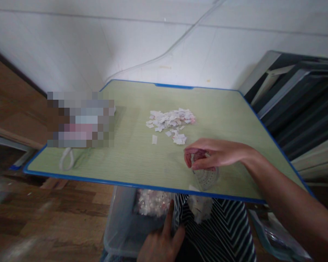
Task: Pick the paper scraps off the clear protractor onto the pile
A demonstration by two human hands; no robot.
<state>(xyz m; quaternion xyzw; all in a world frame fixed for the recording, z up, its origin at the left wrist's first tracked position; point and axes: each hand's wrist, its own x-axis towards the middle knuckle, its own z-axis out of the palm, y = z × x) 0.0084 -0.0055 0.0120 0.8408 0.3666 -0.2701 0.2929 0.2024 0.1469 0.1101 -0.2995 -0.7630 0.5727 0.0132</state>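
Note:
My right hand is closed on a clear semicircular protractor, held low over the table near its front edge. Below that edge, a blurred clump of white paper slips shows in front of striped cloth on my lap; whether it is falling or resting I cannot tell. My left hand is below the table at the right side of a clear plastic bin, index finger stretched out and thumb apart. Small wrapped-looking pieces fill the bin's far part. A loose pile of white paper slips lies mid-table.
The green table has a blue rim. A pixelated patch covers something at its left, with a white loop beside it. Dark flat panels lean at the right, a brown box stands left, and a cable runs along the wall.

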